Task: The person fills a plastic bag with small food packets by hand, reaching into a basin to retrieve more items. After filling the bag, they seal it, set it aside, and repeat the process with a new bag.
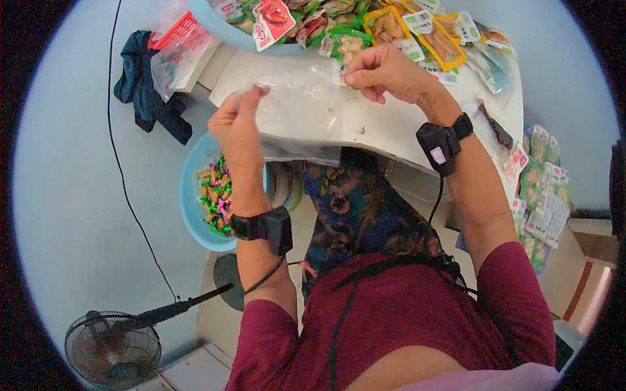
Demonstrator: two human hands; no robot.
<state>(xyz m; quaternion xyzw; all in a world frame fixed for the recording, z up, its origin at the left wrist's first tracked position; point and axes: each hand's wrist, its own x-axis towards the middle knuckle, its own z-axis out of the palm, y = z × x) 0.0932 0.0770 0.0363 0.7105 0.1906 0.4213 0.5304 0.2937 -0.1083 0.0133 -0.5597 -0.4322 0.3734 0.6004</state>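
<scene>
A: Where's the clear bag [301, 98]?
B: Held up over the white surface [385, 127], pinched at its top edge by the left grip [238, 120] and the right grip [385, 72].
A: Around it?
B: Snack packets [391, 29] beyond, and a blue basin [189, 215] of candies beside the left wrist.

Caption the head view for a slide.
Left hand and right hand pinch a clear plastic bag above a white table near snack packets.
</scene>
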